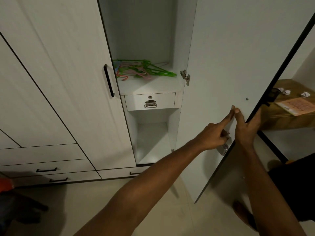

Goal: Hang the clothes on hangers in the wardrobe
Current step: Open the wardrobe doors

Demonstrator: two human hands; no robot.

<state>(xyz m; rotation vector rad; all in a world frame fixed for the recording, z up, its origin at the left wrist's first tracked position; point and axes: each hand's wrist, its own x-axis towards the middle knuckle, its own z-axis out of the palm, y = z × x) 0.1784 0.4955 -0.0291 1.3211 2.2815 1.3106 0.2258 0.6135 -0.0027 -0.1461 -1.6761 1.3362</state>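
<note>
Here the white wardrobe (56,79) fills the view, its right door (226,68) swung wide toward the person, the left door shut with its black bar handle (108,80). The open bay is narrow: a shelf (153,86) above, a small drawer (150,101) with a metal pull under it, an empty-looking niche below. To the right, behind the door, a wooden bench (289,120) carries an orange paper and crumpled scraps.

The right hand (247,128) wraps the door's free edge, thumb on the inner face, fingers curled round the outside, likely steadying the door open. The left hand (216,135) has its forefinger stretched flat on the inner face, its other fingers bent at a metal latch (223,149); whether they pinch it cannot be told.

The hangers (141,70), green and pink plastic, lie heaped on the shelf. No clothes in view; hanging has not begun, by the look of it.
</note>
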